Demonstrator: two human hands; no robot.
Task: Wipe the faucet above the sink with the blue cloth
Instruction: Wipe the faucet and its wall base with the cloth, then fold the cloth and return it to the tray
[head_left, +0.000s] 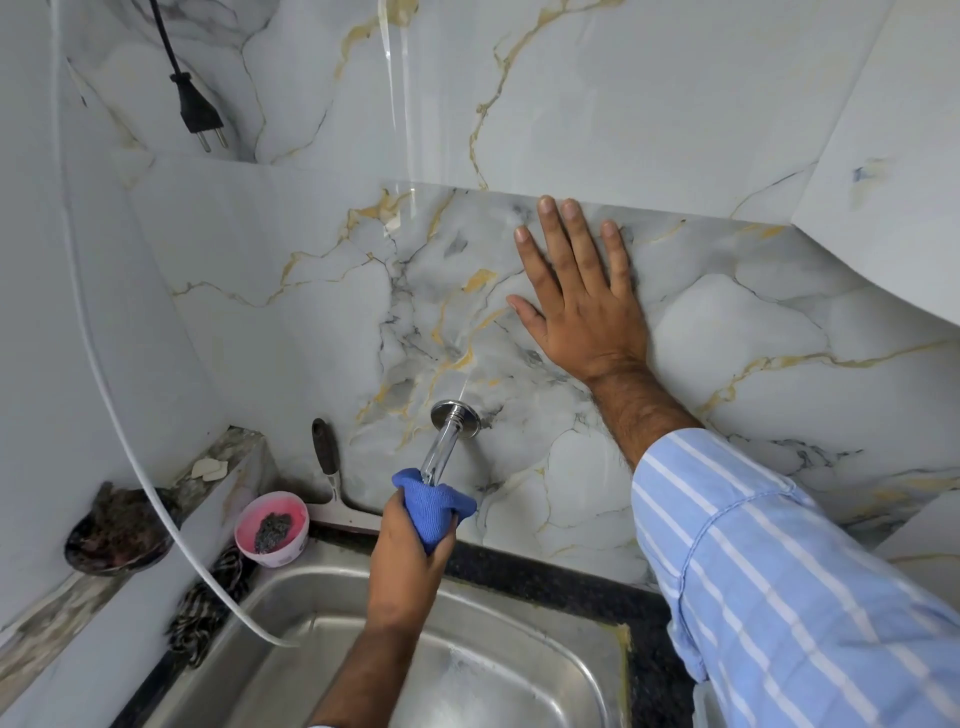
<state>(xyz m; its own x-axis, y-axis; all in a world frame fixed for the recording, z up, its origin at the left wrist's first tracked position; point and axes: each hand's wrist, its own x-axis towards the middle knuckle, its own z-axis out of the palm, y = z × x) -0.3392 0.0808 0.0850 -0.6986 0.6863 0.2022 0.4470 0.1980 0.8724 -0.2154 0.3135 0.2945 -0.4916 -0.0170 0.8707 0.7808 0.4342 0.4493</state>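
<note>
A chrome faucet (445, 435) juts from the marble wall above the steel sink (587, 670). Its outer end is hidden inside the blue cloth (432, 505). My left hand (410, 558) reaches up from below and grips the cloth, wrapped around the faucet's lower part. My right hand (576, 296) lies flat on the marble wall up and to the right of the faucet, fingers spread, holding nothing. Its arm wears a blue striped sleeve.
A pink bowl (272, 527) with a dark scrubber stands left of the sink, a squeegee (332, 480) leaning behind it. A white hose (156, 493) curves down into the sink. A black plug (200, 111) hangs at upper left. A dark dish (120, 530) sits on the left ledge.
</note>
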